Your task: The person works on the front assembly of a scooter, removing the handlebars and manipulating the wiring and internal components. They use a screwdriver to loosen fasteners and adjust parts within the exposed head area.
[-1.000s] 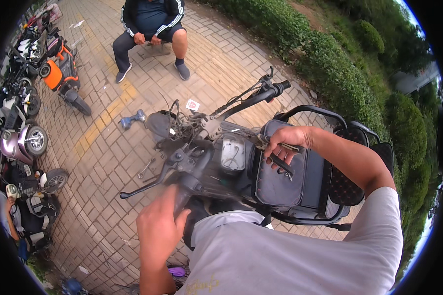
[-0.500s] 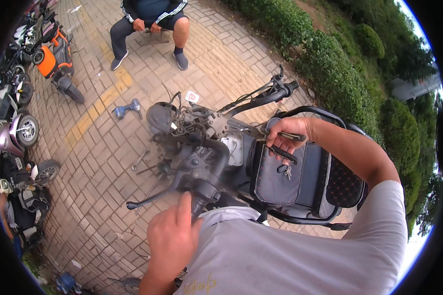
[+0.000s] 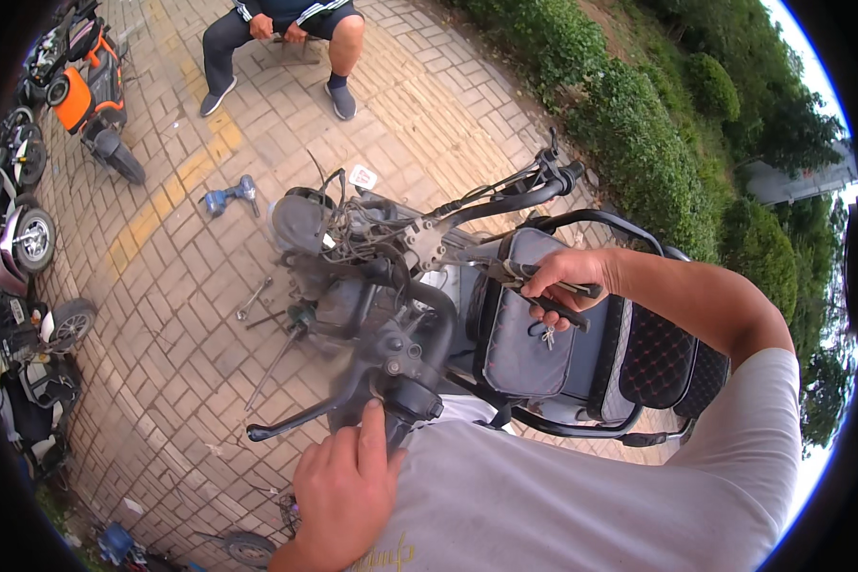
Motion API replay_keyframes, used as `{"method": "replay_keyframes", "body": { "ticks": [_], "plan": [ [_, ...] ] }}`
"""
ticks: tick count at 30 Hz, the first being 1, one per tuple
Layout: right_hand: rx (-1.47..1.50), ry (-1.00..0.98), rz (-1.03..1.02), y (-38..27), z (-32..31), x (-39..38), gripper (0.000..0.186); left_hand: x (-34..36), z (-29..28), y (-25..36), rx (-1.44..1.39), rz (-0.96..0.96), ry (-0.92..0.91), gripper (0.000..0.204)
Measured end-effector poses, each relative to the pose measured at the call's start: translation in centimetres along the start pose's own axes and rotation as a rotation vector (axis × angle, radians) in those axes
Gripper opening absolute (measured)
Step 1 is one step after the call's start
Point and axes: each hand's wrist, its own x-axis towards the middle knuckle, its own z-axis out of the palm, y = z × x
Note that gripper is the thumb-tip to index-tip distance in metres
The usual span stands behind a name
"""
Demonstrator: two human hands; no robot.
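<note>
My left hand point(image 3: 348, 486) is closed around the near handlebar grip, mostly hidden beneath it, with the index finger stretched toward the black switch housing point(image 3: 415, 398). A black brake lever point(image 3: 300, 421) sticks out left of it. My right hand point(image 3: 567, 279) is shut on dark-handled pliers point(image 3: 564, 312), their jaws pointing left toward the handlebar stem point(image 3: 419, 243); what they grip, I cannot make out. Below that hand, a small bunch of keys point(image 3: 548, 336) shows against the grey seat point(image 3: 520, 357). The vehicle's front is stripped, with bare wires and a round dark headlamp point(image 3: 300, 225).
On the paving lie a blue cordless drill point(image 3: 229, 196), a wrench point(image 3: 255, 298) and a white card point(image 3: 362, 177). A person point(image 3: 281, 38) sits ahead. Parked scooters, one orange point(image 3: 86, 100), line the left side. Hedges point(image 3: 629, 124) border the right.
My right hand and the pliers have shifted slightly, the jaws now nearer the stem and the handles closer together. My left hand stays at the grip. The view has tilted a little.
</note>
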Motion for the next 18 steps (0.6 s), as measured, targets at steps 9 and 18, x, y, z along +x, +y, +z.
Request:
{"method": "replay_keyframes", "body": {
  "ticks": [9, 18],
  "plan": [
    [-1.656, 0.567, -0.132, -4.5, 3.4, -2.0, 0.019, -0.1, -0.9, 0.6, -0.059, -0.076, -0.080, 0.063],
    [-2.619, 1.113, -0.414, -0.8, 8.2, -2.3, 0.024, 0.4, -1.1, 0.2, -0.052, -0.011, 0.002, 0.059]
  ]
}}
